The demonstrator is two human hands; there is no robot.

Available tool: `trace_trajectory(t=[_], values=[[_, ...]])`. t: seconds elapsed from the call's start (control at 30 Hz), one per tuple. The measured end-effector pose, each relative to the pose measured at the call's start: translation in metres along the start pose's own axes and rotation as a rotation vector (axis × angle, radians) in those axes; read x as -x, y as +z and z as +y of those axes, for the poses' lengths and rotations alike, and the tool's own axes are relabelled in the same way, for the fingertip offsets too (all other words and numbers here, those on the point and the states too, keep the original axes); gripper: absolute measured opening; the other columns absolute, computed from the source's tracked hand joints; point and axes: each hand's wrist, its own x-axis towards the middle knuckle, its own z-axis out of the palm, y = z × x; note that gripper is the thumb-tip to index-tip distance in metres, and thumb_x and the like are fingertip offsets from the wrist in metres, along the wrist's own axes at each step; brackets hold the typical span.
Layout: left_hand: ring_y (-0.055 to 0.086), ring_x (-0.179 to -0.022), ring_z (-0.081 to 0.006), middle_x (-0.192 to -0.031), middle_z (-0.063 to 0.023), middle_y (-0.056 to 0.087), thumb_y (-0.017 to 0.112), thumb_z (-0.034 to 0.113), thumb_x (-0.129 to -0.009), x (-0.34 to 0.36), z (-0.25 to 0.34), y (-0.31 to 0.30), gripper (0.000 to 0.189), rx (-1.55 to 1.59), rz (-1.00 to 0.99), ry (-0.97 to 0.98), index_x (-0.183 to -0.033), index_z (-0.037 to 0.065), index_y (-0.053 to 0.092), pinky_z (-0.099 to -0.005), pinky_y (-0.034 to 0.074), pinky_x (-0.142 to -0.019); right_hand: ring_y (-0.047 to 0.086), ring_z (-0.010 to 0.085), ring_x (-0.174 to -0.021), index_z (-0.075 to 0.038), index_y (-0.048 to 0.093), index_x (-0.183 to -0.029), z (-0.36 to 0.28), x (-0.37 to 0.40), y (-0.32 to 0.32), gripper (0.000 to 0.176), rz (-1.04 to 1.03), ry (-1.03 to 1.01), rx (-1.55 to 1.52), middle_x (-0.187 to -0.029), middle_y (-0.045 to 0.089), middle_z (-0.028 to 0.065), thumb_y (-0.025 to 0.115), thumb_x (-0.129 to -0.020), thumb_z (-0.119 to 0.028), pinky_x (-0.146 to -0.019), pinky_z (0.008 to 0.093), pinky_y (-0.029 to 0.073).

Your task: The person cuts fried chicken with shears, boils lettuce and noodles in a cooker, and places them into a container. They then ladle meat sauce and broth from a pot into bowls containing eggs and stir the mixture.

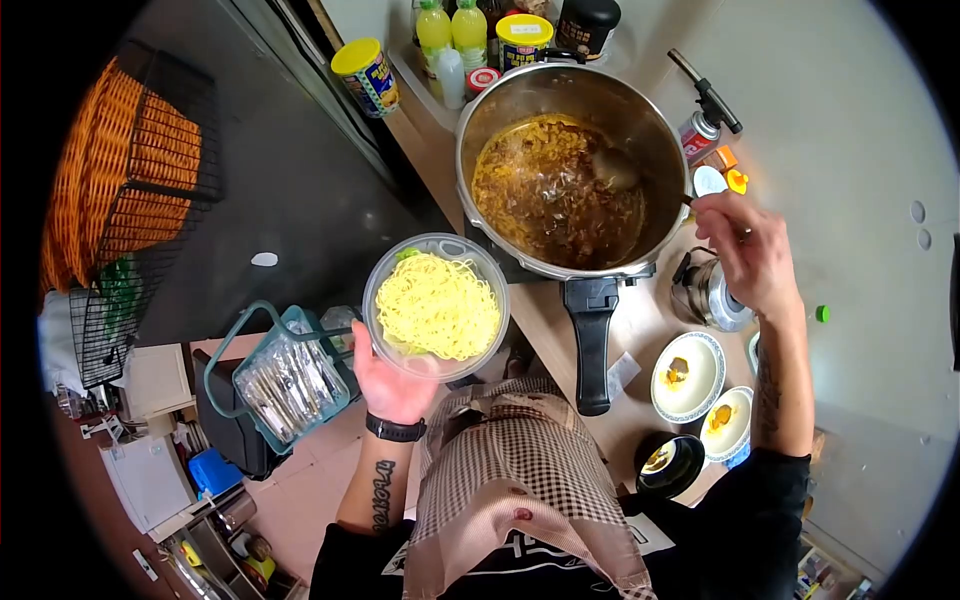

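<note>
My left hand (392, 378) holds a clear plastic bowl (436, 372) from below, close to the front of the pot. Yellow noodles (437, 308) fill the bowl, with a bit of green at their far edge. A large metal pressure cooker pot (468, 170) stands open on the counter, holding brown broth (550, 200) with bits in it. The fingers of my right hand (748, 245) are closed around the handle of a ladle (617, 170) at the pot's right rim. The ladle's bowl sits in the broth and looks blurred.
Bowls with sauce (688, 377) and a black bowl (670, 468) stand at the right, near a metal kettle (712, 290). A blowtorch (706, 125) and yellow-lidded cans (367, 77) are behind. The pot's black handle (592, 345) points toward me. A teal basket (290, 380) is at left.
</note>
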Motion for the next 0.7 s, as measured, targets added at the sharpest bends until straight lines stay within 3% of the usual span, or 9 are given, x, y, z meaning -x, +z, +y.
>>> trace_trajectory(t=[0.03,0.13,0.27,0.4,0.7], values=[[0.033,-0.141,-0.0342,-0.154,-0.0130,0.034,0.040,0.064,-0.094,0.000,0.001,-0.001,0.079,0.013,-0.013,-0.007,-0.150,0.010,0.031,-0.0548,0.026,-0.115,0.064,0.0205,-0.065,0.000,0.065,-0.099,-0.004,-0.003,-0.001,0.011,-0.028,-0.110,0.170,-0.077,0.064,0.0099,0.058,-0.090,0.000,-0.059,0.0287,0.053],[0.033,-0.141,-0.0342,-0.154,-0.0132,0.035,0.040,0.064,-0.094,-0.001,0.002,-0.001,0.079,0.011,0.012,-0.008,-0.150,0.010,0.031,-0.0545,0.026,-0.115,0.065,0.0200,-0.065,0.000,0.065,-0.100,-0.003,0.002,0.001,0.012,-0.136,0.059,0.041,-0.077,0.064,0.0099,0.058,-0.091,-0.001,-0.060,0.0292,0.053],[0.035,-0.140,-0.0343,-0.153,-0.0134,0.036,0.041,0.064,-0.094,-0.001,0.005,-0.001,0.079,-0.001,0.028,0.004,-0.150,0.009,0.032,-0.0539,0.027,-0.114,0.066,0.0160,-0.067,0.004,0.063,-0.102,0.008,0.008,0.026,0.020,-0.016,0.409,-0.420,-0.077,0.066,0.0097,0.051,-0.099,-0.012,-0.059,0.0269,0.052],[0.035,-0.140,-0.0342,-0.153,-0.0132,0.036,0.042,0.065,-0.093,-0.001,0.006,0.004,0.080,-0.021,0.020,0.025,-0.150,0.009,0.032,-0.0537,0.027,-0.114,0.066,0.0177,-0.066,0.004,0.061,-0.104,0.020,0.003,0.045,0.025,0.124,0.561,-0.738,-0.080,0.065,0.0126,0.048,-0.102,-0.017,-0.059,0.0270,0.054],[0.035,-0.140,-0.0331,-0.154,-0.0109,0.035,0.046,0.067,-0.090,0.012,0.015,0.030,0.080,-0.011,-0.016,0.093,-0.149,0.014,0.035,-0.0527,0.028,-0.114,0.066,0.0204,-0.065,0.002,0.059,-0.103,0.058,0.005,0.033,0.024,0.326,0.487,-1.002,-0.080,0.066,0.0148,0.046,-0.102,-0.018,-0.059,0.0300,0.054]])
